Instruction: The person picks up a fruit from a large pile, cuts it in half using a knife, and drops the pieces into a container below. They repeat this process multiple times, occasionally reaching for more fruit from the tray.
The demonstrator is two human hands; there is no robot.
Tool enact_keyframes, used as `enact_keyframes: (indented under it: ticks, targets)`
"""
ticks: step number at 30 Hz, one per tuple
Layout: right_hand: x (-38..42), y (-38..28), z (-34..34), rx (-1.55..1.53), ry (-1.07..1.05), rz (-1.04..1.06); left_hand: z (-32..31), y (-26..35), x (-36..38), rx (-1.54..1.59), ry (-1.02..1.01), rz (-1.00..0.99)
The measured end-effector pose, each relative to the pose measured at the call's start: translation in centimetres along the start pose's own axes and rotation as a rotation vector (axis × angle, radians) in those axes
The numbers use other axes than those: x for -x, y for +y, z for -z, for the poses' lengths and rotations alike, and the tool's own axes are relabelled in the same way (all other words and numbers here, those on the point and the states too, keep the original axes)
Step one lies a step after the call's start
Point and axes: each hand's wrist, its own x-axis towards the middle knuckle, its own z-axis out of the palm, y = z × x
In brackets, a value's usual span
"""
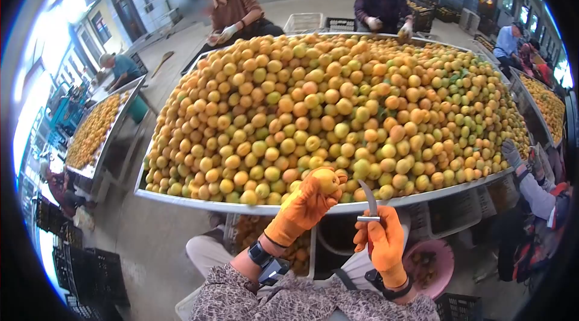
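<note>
A large heap of yellow-orange fruit [301, 104] fills a wide metal-edged table [199, 199]. My left hand [307, 206], in an orange glove, is closed around one fruit [326, 181] at the table's near edge. To its right my right hand [385, 241], also gloved in orange, grips a small knife [370, 200] whose curved blade points up. The blade stands apart from the held fruit. Glove and fingers hide most of the knife's handle.
Crates [455, 212] stand under the near edge, with a pink basin [429, 263] at the lower right. Two people sit across the heap. A co-worker's gloved hand [511, 153] is at the right end. Black crates [90, 273] are stacked at the lower left.
</note>
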Motion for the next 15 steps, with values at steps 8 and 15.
enact_keyframes:
  ticks: [8, 15]
  targets:
    - [1.2, 0.7, -5.7, 0.473, -0.266, 0.118, 0.0, 1.5, 8.9, 0.147, -0.01, -0.061]
    - [2.5, 1.0, -7.8, 0.505, -0.341, 0.096, -0.3, 0.9, 12.3, 0.061, 0.103, -0.133]
